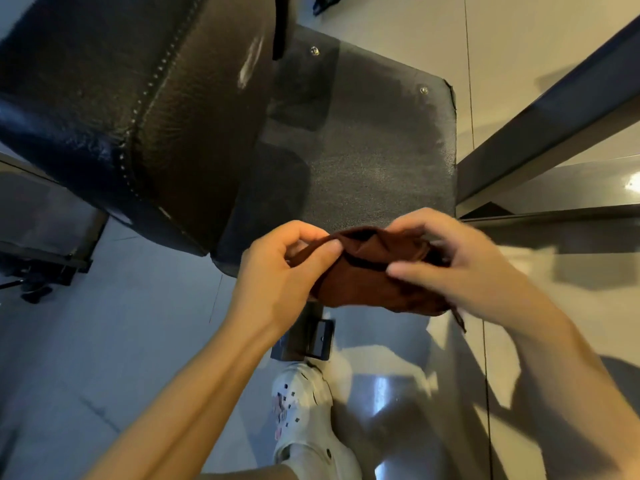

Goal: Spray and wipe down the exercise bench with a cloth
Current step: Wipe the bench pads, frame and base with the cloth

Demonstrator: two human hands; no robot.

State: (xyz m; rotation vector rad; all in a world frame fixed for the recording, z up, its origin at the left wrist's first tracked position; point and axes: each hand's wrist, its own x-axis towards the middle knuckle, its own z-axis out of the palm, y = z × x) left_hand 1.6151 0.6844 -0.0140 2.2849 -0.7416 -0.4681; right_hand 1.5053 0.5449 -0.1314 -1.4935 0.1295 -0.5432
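Observation:
A dark brown cloth is bunched between both hands at the centre of the head view. My left hand pinches its left edge between thumb and fingers. My right hand grips the right side, fingers curled over the folds, slightly blurred. The black padded exercise bench fills the upper left, its stitched seam running diagonally, with a pale smear near its right edge. No spray bottle is visible.
A dark textured footplate with bolts lies under the bench end. A grey metal frame beam crosses the right side. A white clog stands on the glossy floor below my hands. Black equipment sits at the left edge.

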